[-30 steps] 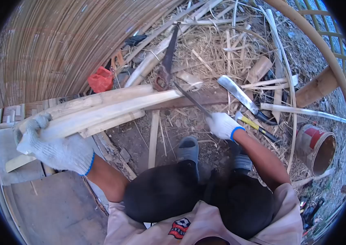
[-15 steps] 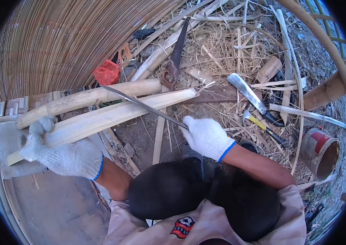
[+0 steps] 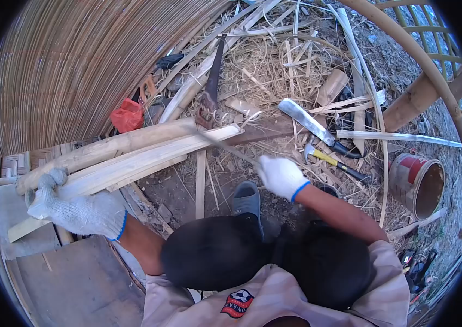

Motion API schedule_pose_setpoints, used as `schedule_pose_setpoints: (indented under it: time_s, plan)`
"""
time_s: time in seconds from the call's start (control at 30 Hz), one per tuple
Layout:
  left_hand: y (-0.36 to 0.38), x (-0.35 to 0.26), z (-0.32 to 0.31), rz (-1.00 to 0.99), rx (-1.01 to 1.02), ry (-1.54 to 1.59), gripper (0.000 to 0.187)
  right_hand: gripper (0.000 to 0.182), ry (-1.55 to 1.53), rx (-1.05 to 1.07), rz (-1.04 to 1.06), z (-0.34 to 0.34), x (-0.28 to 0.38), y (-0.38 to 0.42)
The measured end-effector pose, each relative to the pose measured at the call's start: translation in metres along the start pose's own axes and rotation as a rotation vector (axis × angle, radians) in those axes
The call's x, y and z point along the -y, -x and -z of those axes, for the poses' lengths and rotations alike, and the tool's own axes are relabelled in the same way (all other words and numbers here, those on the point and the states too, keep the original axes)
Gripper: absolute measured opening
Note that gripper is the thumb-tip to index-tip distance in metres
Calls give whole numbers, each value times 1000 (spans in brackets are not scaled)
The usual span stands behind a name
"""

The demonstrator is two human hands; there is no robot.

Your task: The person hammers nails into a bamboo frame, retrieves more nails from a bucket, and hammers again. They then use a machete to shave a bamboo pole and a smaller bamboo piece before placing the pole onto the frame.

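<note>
My left hand [image 3: 81, 211], in a white knitted glove with a blue cuff, is closed around the near end of a pale split bamboo piece [image 3: 160, 155]. This piece slants up to the right, alongside a round bamboo pole [image 3: 114, 143]. My right hand [image 3: 282, 177], gloved the same way, grips a long narrow knife [image 3: 232, 150]. Its handle is hidden in the fist. The blade, smeared by motion, points up-left and overlaps the far part of the split piece in this view.
A handsaw [image 3: 213, 84], a wide-bladed machete [image 3: 307, 122] and a yellow-black claw hammer [image 3: 329, 158] lie among shavings. An open can [image 3: 397, 182] lies tilted at right. A red plastic bag [image 3: 127, 116] rests by the slatted wall [image 3: 95, 60]. Bamboo strips litter the ground.
The view has shifted slightly, so most things sit further left. The knife blade has swung rightward along the split bamboo, toward its far end. My left hand keeps its hold.
</note>
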State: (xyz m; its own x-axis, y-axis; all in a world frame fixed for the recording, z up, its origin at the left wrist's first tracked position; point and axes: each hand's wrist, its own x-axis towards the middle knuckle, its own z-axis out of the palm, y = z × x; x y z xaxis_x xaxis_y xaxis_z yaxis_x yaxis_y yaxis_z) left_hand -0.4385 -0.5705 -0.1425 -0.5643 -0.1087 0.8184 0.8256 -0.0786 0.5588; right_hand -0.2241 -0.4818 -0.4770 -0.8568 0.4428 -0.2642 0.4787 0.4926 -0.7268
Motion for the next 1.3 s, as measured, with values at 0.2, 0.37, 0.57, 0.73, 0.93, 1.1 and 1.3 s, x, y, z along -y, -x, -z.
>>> schedule_pose_setpoints:
  time_s: [0.2, 0.37, 0.57, 0.73, 0.93, 1.1, 1.3]
  plan:
    - [-3, 6, 7, -80, 100, -56, 12, 32, -52, 83, -74, 64, 45, 17]
    - [-3, 13, 6, -74, 88, -96, 21, 44, -38, 82, -96, 18, -44, -24]
    - [-8, 36, 3, 360, 241, 179, 49, 36, -78, -190, -151, 59, -43, 24]
    - [37, 84, -9, 574, 489, 187, 62, 27, 48, -404, -258, 51, -73, 72]
    - [51, 94, -36, 756, 707, 270, 54, 41, 69, -400, -387, 41, -87, 102]
    - [80, 99, -57, 799, 857, 271, 40, 34, -21, -488, -308, 40, -81, 100]
    - [128, 141, -78, 835, 1072, 201, 32, 34, -286, -607, 21, 137, 16, 68]
